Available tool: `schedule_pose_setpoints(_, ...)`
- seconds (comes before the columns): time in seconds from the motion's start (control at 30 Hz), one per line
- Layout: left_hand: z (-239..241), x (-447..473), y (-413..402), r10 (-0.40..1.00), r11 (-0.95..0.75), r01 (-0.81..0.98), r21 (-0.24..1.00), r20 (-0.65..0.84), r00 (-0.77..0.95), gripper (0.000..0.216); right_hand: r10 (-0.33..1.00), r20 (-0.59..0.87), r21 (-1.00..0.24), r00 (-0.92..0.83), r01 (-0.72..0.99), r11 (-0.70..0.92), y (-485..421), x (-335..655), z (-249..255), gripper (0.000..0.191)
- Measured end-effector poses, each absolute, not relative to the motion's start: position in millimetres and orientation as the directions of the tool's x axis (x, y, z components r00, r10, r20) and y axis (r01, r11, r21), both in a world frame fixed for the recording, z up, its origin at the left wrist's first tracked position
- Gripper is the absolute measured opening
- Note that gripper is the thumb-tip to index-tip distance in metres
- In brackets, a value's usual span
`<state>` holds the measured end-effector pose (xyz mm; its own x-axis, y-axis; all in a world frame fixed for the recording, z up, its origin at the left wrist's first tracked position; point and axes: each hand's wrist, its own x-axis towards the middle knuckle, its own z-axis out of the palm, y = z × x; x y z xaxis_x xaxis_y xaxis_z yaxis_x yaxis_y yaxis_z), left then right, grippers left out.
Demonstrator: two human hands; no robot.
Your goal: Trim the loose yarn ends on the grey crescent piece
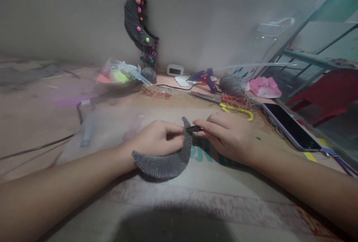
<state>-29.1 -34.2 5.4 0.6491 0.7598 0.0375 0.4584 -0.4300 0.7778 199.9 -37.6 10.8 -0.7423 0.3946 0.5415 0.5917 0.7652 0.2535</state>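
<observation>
A grey, yarn-wrapped crescent moon [167,165] lies on the covered tabletop, its curve facing down and right. My left hand [156,137] pinches it from the inner side, near the upper arm of the crescent. My right hand [231,135] grips a small dark tool with a pointed end [192,128]; its tip meets the crescent just below the upper point. What kind of tool it is cannot be made out, since the fingers cover most of it.
A hot glue gun [205,79], grey yarn [232,84], scissors with yellow handles [243,113] and a phone [291,126] sit behind and right. A bowl [120,84] of colourful bits stands back left. A decorated crescent [137,22] hangs on the wall. A dark cable [41,145] crosses the left.
</observation>
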Motion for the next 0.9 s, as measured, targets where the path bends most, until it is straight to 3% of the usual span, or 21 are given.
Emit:
schedule_pose_setpoints(0.43,2.3,-28.3,-33.8,0.746,-0.466,0.453,0.760,0.063,0.662,0.019,0.373,0.474,0.323,-0.798,0.552,0.769,-38.0,202.3,15.8,0.023)
schedule_pose_setpoints(0.73,5.8,-29.5,-33.6,0.765,-0.405,0.446,0.798,0.029,0.644,0.023,0.403,0.548,0.182,-0.733,0.574,0.798,-39.5,200.2,9.1,0.025)
schedule_pose_setpoints(0.9,3.5,-28.8,-33.0,0.765,-0.398,0.460,0.794,0.010,0.644,0.024,0.382,0.557,0.210,-0.737,0.570,0.794,-40.0,199.9,10.4,0.023)
